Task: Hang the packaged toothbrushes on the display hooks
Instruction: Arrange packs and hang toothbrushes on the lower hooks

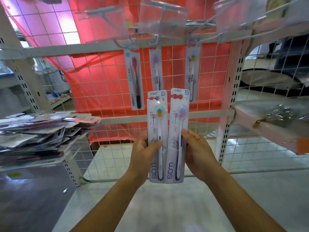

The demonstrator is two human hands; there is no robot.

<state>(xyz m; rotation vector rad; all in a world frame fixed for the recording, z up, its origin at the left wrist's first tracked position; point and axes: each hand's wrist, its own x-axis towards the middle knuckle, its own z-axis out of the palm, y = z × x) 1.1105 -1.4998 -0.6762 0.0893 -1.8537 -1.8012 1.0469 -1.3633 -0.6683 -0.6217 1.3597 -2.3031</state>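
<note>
A white wire grid panel (103, 81) fills the middle of the view, with a red cloth sheet (93, 22) stretched behind it. A pale metal crossbar (83, 49) runs across the grid and carries white wire display hooks (157, 39), each ending in a clear plastic label holder (163, 19). Three packs already hang there side by side: a long card pack with a dark-bristled toothbrush (134, 79), a pack with a purple-headed toothbrush (156, 67), and a pack with a yellow-and-green-headed toothbrush (193, 71). On a shelf at the left lies a loose pile of flat packaged toothbrushes (41, 129). At the right, a pink-edged shelf (267, 128) holds a crumpled piece of clear plastic (279, 114). Slotted shelving uprights stand on both sides, and a pale tiled floor (167, 206) shows below.

Both forearms reach up from the bottom edge towards the grid. The left hand (143, 153) grips a white blister pack with an orange-and-green-headed toothbrush (157, 131), the thumb laid across the front at mid-height and the fingers hidden behind. The right hand (197, 148) pinches the right edge of a white blister pack with a pink-and-blue-headed toothbrush (178, 131), fingertips on its front. The two packs stand upright, the right one leaning slightly, with their inner edges touching low down. They are held in front of the grid, below the hung packs, and their hang slots at the top are on no hook.
</note>
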